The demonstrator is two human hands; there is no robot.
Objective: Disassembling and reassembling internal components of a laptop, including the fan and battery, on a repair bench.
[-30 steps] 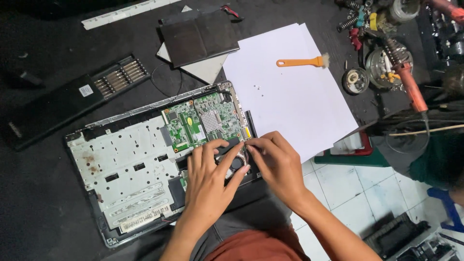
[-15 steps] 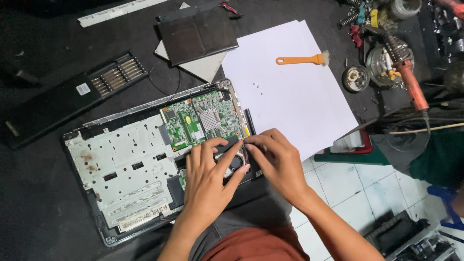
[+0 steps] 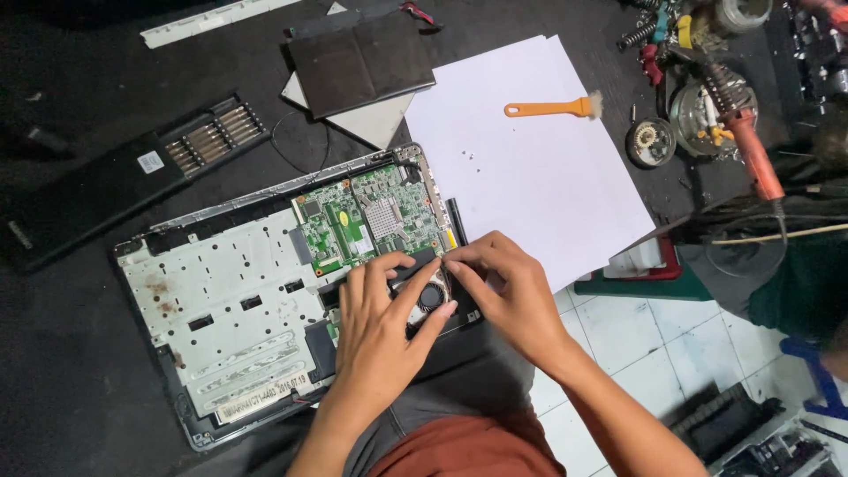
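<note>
Setting: small electronics repair workshop. Evidence: opened black laptop chassis with exposed green circuit board at the dark worktable's near edge; orange-handled soldering iron and orange plastic brush toward the far right corner; black screwdriver-bit case left.

A dark black desk carries an opened grey laptop chassis, a white paper sheet, a flat black battery pack, a dark rectangular panel and a round metal tin.

A dark work mat covers the floor beside white floor tiles under even light.
</note>
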